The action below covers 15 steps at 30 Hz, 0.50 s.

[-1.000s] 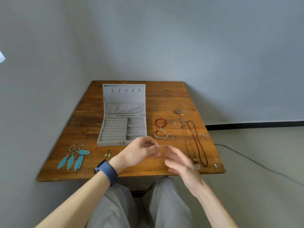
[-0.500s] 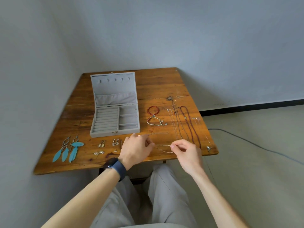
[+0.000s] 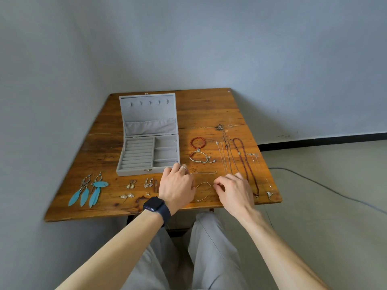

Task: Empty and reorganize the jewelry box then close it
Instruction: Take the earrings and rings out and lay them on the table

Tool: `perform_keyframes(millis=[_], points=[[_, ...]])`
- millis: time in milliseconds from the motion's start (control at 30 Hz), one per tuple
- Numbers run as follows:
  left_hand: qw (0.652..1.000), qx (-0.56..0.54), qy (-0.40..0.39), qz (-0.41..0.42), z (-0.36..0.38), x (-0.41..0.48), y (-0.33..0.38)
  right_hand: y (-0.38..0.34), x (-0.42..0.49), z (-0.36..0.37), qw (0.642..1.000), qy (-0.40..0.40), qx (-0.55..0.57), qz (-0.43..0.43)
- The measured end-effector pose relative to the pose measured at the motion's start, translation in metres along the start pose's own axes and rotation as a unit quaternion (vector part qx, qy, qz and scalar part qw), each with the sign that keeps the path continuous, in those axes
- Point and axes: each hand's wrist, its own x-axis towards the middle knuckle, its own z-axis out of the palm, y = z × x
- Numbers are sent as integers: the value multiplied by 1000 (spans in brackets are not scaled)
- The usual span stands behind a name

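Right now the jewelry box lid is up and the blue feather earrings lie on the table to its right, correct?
Not quite. The lid is up, but the blue feather earrings lie to the left of the jewelry box, near the front-left of the table. The head view shows it.

A plain room, seemingly a home: a wooden surface (image 3: 209, 109) carrying a jewelry box (image 3: 138, 153) is sitting in a corner of bare grey walls (image 3: 272, 49), black skirting (image 3: 335, 139) is running along the pale floor (image 3: 335, 216), and a cable (image 3: 335, 190) is trailing across it.
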Motion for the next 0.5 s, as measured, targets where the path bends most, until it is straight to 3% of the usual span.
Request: perform_keyframes(millis=[233,367,500], points=[[997,-21,44,52,-4,-10,2,-5,-24,3,998,55,17,-18],[992,-32,67,101,-7,-24,5,-7,-43,10,996,38,-24,-80],[985,-19,61,161,-3,-42,9,-2,-53,13,995,33,-54,-71]])
